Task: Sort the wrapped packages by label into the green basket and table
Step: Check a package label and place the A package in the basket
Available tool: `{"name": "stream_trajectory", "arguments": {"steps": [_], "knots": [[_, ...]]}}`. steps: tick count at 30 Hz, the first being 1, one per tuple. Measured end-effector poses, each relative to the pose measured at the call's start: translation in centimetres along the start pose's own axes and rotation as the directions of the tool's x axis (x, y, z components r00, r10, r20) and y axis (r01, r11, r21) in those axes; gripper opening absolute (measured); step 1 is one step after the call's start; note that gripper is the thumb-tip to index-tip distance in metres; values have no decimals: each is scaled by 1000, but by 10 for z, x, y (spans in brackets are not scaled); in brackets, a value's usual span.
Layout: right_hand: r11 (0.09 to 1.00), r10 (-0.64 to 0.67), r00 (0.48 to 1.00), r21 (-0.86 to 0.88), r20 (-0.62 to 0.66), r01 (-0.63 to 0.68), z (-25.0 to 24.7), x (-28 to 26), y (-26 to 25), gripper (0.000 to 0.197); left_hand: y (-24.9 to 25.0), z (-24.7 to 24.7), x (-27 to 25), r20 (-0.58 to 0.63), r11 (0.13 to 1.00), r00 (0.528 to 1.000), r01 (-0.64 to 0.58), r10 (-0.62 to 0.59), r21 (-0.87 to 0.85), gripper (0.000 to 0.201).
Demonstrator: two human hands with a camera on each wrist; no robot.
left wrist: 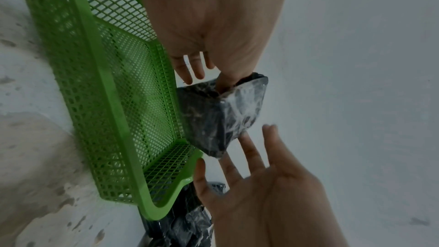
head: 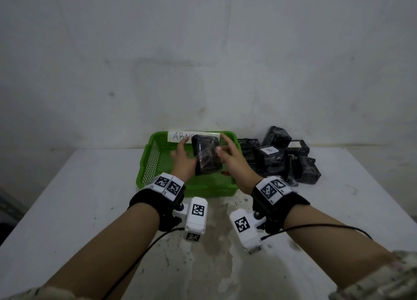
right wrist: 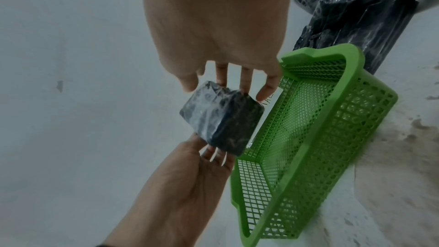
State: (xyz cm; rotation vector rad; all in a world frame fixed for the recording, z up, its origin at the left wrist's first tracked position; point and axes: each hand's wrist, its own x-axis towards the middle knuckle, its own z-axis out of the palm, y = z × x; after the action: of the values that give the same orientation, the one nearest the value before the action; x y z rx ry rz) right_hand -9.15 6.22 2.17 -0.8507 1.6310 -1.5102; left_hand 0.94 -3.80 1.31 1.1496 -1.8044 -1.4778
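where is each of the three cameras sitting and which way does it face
Head: on the head, facing forward and down at the green plastic mesh basket and pile of black wrapped packages; both forearms show.
Left wrist: along the left hand toward the black film-wrapped package; the right hand shows too.
Right wrist: along the right hand toward that package; the left hand shows too.
All three share the package and basket.

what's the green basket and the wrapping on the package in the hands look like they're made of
Green basket: looks like molded plastic, with a matte to slightly glossy finish; its walls and floor are a uniform perforated grid under a smooth thick rim.

Held package: seems wrapped in thin black plastic film, perhaps with clear wrap over it; it is glossy, with crinkles and whitish glare streaks. What is inside cannot be seen.
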Motion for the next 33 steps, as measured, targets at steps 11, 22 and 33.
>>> {"name": "stream_trajectory", "arguments": {"steps": [11,22,33], "knots": [[998,-10,994,57,105,4,-8,-3,-4,45,0,-4,-10,177,963,979,142,-102,-229,79],[970,-243,932,-77,-270,230,22,1,-4,36,6,8,-11,222,920,975,107,-22,-377,28],[997,43,999,66,4,-44,12,-10,-8,36,9,7,-14,265,946,963,49,40,-319,30]]}}
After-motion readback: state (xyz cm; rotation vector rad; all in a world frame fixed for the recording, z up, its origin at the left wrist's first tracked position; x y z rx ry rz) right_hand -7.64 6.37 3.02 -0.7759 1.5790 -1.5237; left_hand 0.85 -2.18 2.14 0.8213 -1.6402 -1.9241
